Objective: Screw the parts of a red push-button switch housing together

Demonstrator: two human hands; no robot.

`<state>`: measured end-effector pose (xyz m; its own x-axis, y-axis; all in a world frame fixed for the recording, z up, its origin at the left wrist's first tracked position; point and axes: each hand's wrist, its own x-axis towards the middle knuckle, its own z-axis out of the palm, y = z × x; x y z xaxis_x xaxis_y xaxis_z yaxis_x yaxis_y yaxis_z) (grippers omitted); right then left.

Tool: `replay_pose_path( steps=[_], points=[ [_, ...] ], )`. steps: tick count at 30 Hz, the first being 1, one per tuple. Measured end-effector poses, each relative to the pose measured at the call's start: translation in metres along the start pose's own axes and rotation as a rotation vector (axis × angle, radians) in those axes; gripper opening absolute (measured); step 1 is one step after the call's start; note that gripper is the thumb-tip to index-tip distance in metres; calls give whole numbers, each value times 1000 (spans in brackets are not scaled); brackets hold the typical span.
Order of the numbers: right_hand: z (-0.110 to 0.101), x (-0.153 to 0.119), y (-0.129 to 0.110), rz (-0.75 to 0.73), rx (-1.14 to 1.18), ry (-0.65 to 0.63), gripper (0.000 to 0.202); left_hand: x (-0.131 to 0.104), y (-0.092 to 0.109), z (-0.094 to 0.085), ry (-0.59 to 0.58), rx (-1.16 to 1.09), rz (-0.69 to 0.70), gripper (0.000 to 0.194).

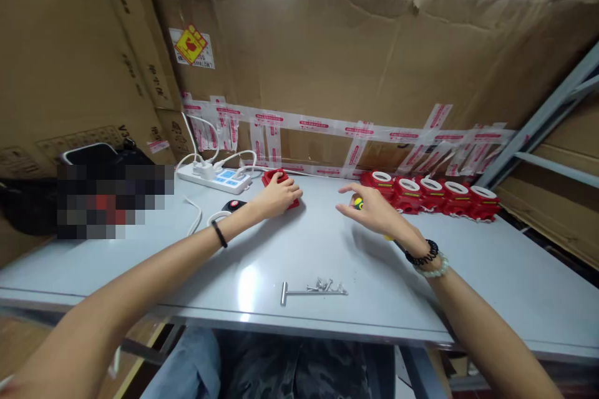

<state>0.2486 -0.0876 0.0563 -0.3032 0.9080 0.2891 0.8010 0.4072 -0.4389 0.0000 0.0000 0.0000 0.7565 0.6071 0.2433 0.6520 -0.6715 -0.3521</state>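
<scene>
On the grey table [468, 274] walled by cardboard [374, 55], left hand [276, 196] clasps a red part [274, 178], right hand [377, 211] fingers spread.

No text can be read with certainty: print on the yellow-and-red label [191, 46], tape strips [327, 126] and cardboard boxes [84, 49] is blurred.

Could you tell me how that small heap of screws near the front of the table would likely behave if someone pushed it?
The screws lie loose in a heap beside the T-shaped metal tool, so a push would probably scatter them. The table looks smooth and glossy, so they would likely slide or roll easily. They seem small and thin, so probably fiddly to pinch up singly.
</scene>
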Motion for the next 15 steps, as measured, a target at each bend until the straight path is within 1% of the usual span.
replay_pose_path(
  steps=[4,8,10,12,15],
  points=[
    [2,1,1,-22,-6,-6,38,-21,-25,-3,14,-6,71,31],
    [1,2,1,-18,-13,6,37,-29,-40,3,52,0,46,28],
    [-2,2,3,4,-31,22,37,-29,-42,7,73,4,19,27],
    [-7,3,8,50,-104,66,36,-28,-40,9,88,3,2,27],
    [-14,7,25,201,-322,187,41,-23,-29,4,106,-4,-11,27]
  ],
)
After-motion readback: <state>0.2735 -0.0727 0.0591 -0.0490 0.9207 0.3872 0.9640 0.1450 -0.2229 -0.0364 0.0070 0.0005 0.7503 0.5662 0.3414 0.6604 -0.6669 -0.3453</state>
